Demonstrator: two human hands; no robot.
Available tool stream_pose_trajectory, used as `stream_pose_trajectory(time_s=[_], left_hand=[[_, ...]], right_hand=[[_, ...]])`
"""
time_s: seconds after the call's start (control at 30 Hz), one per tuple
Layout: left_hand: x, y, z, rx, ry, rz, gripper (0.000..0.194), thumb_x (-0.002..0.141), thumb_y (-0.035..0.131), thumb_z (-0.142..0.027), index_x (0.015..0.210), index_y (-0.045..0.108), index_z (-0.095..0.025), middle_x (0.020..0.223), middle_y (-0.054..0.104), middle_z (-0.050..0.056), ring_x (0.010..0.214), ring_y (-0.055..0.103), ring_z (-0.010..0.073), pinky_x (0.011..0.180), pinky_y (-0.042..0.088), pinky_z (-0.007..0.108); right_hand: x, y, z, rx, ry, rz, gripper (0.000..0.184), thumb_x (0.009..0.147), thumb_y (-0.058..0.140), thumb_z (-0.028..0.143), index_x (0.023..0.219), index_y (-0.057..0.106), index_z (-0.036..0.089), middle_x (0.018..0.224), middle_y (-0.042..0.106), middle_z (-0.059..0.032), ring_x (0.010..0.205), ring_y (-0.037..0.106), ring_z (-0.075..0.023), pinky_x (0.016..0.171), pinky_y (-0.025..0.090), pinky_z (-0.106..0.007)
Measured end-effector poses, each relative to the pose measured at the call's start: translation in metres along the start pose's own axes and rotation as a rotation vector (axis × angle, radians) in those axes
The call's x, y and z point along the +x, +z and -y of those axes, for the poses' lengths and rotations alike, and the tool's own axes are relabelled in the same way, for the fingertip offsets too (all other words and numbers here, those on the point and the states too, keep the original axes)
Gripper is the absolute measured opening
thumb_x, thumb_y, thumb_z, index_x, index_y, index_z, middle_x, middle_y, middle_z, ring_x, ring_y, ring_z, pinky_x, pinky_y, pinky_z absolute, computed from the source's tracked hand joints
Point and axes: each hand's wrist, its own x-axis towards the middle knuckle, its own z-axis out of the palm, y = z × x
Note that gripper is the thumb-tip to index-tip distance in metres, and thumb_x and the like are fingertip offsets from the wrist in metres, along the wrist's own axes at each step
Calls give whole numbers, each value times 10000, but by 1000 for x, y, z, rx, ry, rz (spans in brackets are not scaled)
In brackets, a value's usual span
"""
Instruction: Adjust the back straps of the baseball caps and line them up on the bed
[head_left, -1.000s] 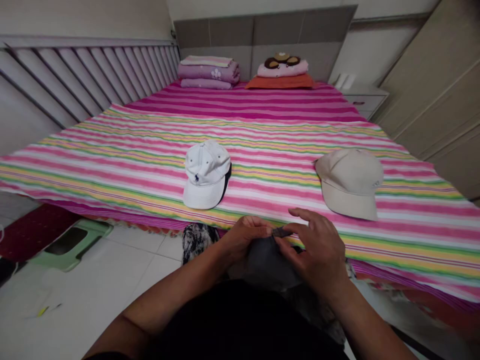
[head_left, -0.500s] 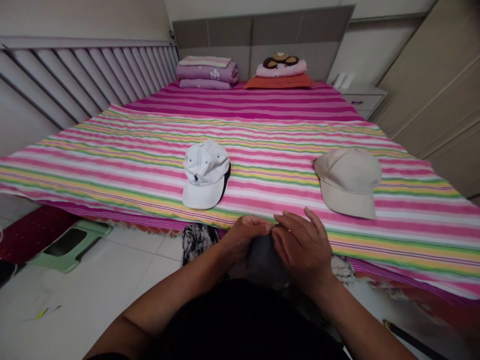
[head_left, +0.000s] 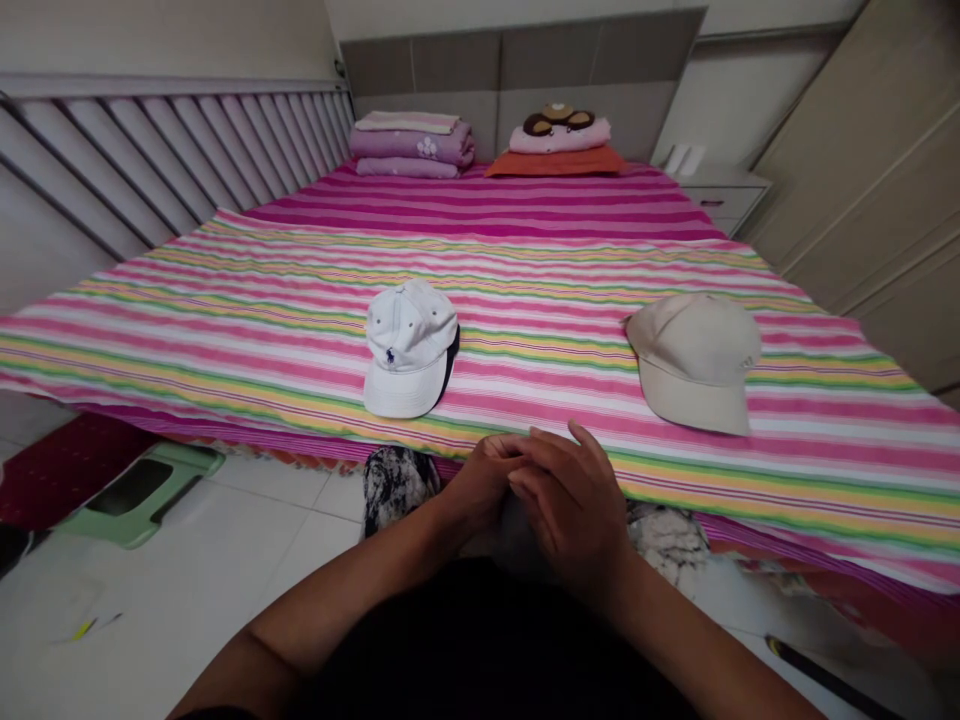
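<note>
Both my hands meet close to my body at the near edge of the bed. My left hand [head_left: 480, 480] is curled round a dark grey cap [head_left: 517, 525], which is almost wholly hidden. My right hand [head_left: 574, 505] lies over the top of that cap, its fingers pressed against the left hand's fingers. Beyond them on the striped bedspread [head_left: 225, 310] lie a white cap [head_left: 409, 345] with a small dark logo, brim toward me, and a beige cap [head_left: 697, 360] off to the right.
Folded purple bedding [head_left: 412, 145] and an orange and pink pillow pile [head_left: 559, 145] sit at the headboard. A green stool [head_left: 139, 490] stands on the tiled floor at left. A nightstand [head_left: 724, 190] and wardrobe [head_left: 877, 170] are at right. Patterned cloth [head_left: 394, 480] hangs below the bed edge.
My right hand has slid left over the dark grey cap, from pinching its strap to covering it and meeting my left hand. The cap is now nearly hidden.
</note>
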Motion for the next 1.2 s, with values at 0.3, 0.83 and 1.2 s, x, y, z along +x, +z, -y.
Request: stream_pose_trajectory(time_s=[0.3, 0.83, 1.2], left_hand=[[1, -10, -9, 32, -6, 125, 164, 610, 720, -246, 679, 639, -122, 655, 597, 8, 559, 519, 70, 563, 380, 192], [1, -16, -14, 165, -31, 195, 233, 592, 716, -296, 639, 561, -127, 681, 558, 7, 607, 493, 89, 580, 348, 216], [-1, -12, -23, 126, -75, 212, 269, 488, 702, -167, 483, 436, -133, 633, 547, 10, 558, 462, 84, 509, 294, 210]], right_hand=[[-5, -30, -32, 313, 418, 367, 368, 758, 600, 308, 1104, 504, 226, 951, 634, -54, 845, 606, -207, 701, 491, -320], [-8, -22, -36, 402, 418, 265, 129, 751, 607, 219, 879, 595, 208, 760, 598, -16, 706, 575, -158, 611, 465, -264], [-7, -20, -33, 438, 482, 313, 93, 775, 571, 215, 866, 579, 201, 798, 629, -24, 750, 592, -168, 657, 457, -278]])
